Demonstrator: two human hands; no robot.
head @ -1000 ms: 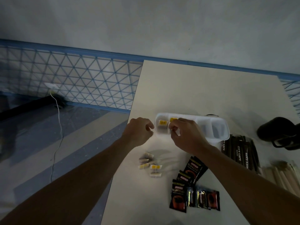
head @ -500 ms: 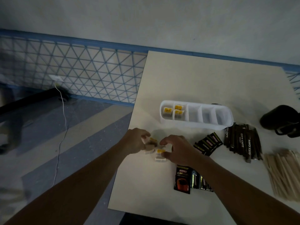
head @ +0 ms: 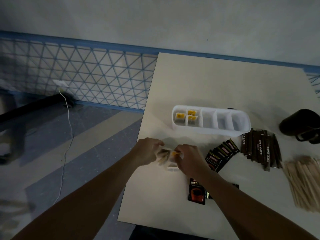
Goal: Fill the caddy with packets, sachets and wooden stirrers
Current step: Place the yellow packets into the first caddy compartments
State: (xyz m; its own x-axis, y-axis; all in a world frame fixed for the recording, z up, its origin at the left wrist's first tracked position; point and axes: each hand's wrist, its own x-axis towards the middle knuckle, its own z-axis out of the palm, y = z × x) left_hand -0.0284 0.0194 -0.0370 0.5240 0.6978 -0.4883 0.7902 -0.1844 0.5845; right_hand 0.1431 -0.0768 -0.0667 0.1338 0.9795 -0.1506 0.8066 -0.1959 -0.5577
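A white caddy [head: 207, 130] with several compartments stands on the pale table [head: 216, 87]; its two leftmost compartments hold yellow-labelled sachets [head: 191, 115]. In front of it, near the table's left edge, lies a small heap of the same sachets [head: 168, 159]. My left hand [head: 148, 151] and my right hand [head: 187, 159] both close on this heap from either side. Black coffee packets [head: 222, 154], brown stick packets [head: 261, 149] and wooden stirrers [head: 304, 181] lie to the right.
A black mug [head: 299, 125] stands at the right edge beside the caddy. More black packets [head: 196, 194] lie under my right forearm. Left of the table, a blue lattice rail [head: 86, 73], a white cable [head: 66, 135] and floor.
Both hands came back from the caddy to the sachet heap and gathered it together. Three sachets now sit in the caddy's left compartments.
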